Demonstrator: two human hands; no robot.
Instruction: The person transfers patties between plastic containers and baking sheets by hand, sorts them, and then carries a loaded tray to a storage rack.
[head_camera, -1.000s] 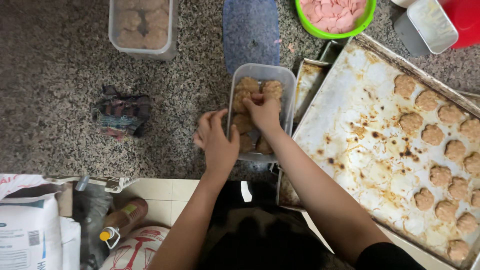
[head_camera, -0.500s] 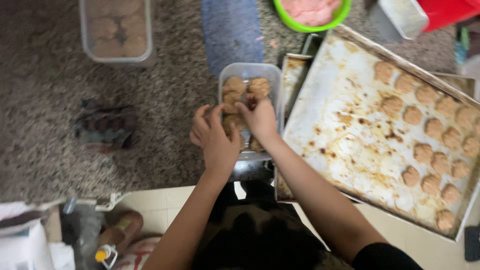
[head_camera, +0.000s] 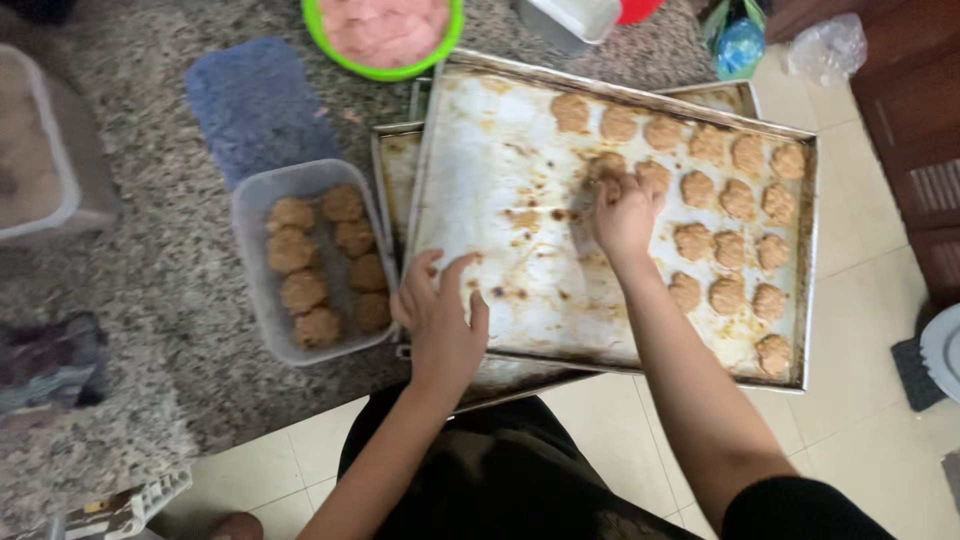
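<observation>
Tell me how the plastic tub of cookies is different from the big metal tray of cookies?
The plastic tub is small, deep and see-through; the metal tray is wide, flat and stained with brown baking marks. The tub sits on the speckled rug, while the tray lies on another tray. The tub's cookies are packed close; the tray's fill only its right side. The right hand reaches into the tray; the left hand rests at its edge. Both hold round brown cookies.

Green bowl (head_camera: 385, 40) of pink food sitting on the speckled carpet (head_camera: 130, 330), blue mat (head_camera: 255, 105) lying beside it, clear plastic bag (head_camera: 825, 45) resting on tiled floor (head_camera: 860, 320), dark cloth (head_camera: 45, 370) lying at left
</observation>
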